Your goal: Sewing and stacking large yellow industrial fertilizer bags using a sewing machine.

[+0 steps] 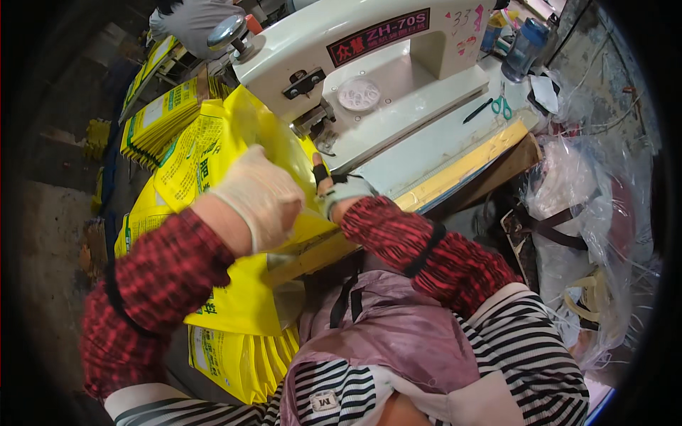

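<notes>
A yellow printed plastic bag (245, 117) stands spread out at the presser foot (321, 131) of a white industrial sewing machine (288, 50). My left hand (259, 190), in a whitish glove, is closed in a fist against the bag, its fingertips mostly hidden. At the bag's right edge, just below the presser foot, my right hand (347, 188) pinches the yellow material. It wears a grey glove with bare fingers and dark bands round them. The needle tip is too small to make out.
Stacked yellow bags (160, 117) lie at the left, and more (241, 355) hang by my lap. On the machine table lie green scissors (502, 106) and a black pen (477, 111). A blue bottle (526, 50) stands far right. Clear plastic sacks (582, 184) crowd the right side.
</notes>
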A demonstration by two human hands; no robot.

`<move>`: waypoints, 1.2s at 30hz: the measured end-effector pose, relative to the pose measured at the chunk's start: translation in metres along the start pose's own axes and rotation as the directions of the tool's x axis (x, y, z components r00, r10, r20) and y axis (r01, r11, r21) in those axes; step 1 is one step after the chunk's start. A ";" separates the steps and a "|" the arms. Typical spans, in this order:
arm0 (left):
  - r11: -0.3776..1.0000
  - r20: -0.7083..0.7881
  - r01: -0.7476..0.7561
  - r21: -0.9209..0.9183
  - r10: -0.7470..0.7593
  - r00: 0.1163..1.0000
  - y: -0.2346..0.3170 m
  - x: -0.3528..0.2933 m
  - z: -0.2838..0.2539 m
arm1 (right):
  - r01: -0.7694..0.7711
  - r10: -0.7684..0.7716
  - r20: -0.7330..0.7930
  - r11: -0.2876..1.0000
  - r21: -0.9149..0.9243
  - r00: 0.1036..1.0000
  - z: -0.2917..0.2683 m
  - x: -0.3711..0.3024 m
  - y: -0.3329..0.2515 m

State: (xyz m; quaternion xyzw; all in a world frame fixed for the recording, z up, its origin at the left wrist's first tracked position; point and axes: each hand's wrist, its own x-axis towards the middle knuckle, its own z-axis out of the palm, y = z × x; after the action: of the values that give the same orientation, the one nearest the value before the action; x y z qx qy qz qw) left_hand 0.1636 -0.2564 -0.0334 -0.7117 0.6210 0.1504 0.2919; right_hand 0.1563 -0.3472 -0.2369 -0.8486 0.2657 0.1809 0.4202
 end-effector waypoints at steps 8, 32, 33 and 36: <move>0.863 -0.296 -0.233 -0.449 0.102 0.950 0.104 0.059 0.087 | 0.291 -0.301 -0.027 0.938 -0.187 0.953 0.009 -0.013 0.030; 0.967 -0.008 -0.205 -0.154 0.206 0.979 0.006 0.010 0.014 | 0.364 -0.246 0.320 0.845 -0.392 0.915 -0.019 -0.040 0.024; 0.942 0.027 -0.230 -0.244 0.244 0.969 0.006 0.010 0.014 | 0.370 -0.274 0.281 0.844 -0.389 0.920 -0.027 -0.046 0.017; 0.822 0.033 -0.269 -0.503 0.329 0.944 0.059 0.019 0.027 | 0.335 -0.283 0.181 0.833 -0.440 0.942 -0.030 -0.030 0.002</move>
State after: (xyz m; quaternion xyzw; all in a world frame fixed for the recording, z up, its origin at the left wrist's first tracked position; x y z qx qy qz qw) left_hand 0.1134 -0.2592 -0.0790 -0.6458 0.6476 0.3891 0.1104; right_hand 0.1338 -0.3638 -0.2052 -0.9448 0.0509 0.2145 0.2423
